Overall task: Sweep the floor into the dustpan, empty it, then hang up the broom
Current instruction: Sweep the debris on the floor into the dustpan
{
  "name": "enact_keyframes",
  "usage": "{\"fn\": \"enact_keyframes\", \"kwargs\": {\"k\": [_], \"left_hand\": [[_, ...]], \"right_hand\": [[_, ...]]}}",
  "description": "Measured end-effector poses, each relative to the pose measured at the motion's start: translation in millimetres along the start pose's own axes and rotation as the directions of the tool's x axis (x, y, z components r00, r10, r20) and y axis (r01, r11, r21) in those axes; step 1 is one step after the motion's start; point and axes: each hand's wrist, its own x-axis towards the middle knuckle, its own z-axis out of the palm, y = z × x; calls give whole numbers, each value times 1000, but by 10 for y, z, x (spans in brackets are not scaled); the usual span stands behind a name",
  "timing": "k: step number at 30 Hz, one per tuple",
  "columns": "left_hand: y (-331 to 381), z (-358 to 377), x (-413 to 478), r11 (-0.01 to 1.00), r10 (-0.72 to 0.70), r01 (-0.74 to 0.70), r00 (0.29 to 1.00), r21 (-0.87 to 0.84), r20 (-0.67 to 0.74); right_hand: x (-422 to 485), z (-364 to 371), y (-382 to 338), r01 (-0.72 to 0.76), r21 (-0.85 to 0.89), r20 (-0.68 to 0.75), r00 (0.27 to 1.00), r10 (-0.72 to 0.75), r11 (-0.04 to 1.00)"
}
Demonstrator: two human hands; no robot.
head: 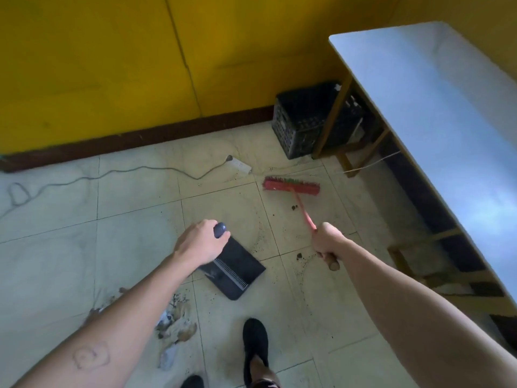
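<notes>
Both fists are clenched on tools: the left hand (pixel 200 245) wraps the dustpan (pixel 237 264) by its rounded dark knob, and the right hand (pixel 327 242) grips the broom (pixel 291 186) by its thin pink shaft.
From the head camera, the flat black plastic dustpan, with a ribbed comb strip, sits on pale square floor tiles (pixel 134 219) between the arms. The broom's red block head rests on the tiles further ahead, near a white power strip (pixel 239 165) and a black lattice crate (pixel 302 121). A pile of crumpled scraps and dirt (pixel 176 327) lies near the dustpan, beside the left forearm.
</notes>
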Motion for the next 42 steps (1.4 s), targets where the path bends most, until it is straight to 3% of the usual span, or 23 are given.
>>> {"fn": "enact_keyframes", "kwargs": {"k": [7,12,15,17,22,27,33,38,42], "left_hand": [[116,58,257,999,-31,32,999,36,-37],[122,55,410,997,-62,65,997,44,-49],[110,44,463,995,-74,77,996,59,-56],[109,40,510,994,-76,80,995,77,-58],[186,28,590,993,-71,76,996,87,-54],[213,20,587,992,-84,88,996,87,-43],[284,49,526,994,-70,70,998,82,-9],[301,143,406,998,-15,14,1000,64,3],[190,176,304,996,-2,4,1000,85,-15]], "right_hand": [[391,99,-344,160,-175,86,985,-147,971],[577,248,-672,330,-303,153,943,-296,894],[740,377,-818,306,-355,170,950,-261,884],[813,426,-871,268,-279,166,959,-229,922],[1157,447,-551,397,-413,229,916,-329,820],[1369,177,-22,129,-446,128,989,-79,886],[884,-330,495,-37,-536,21,998,58,844],[511,-368,834,-130,-521,44,983,179,844],[197,-38,976,-228,-448,162,930,329,865]]}}
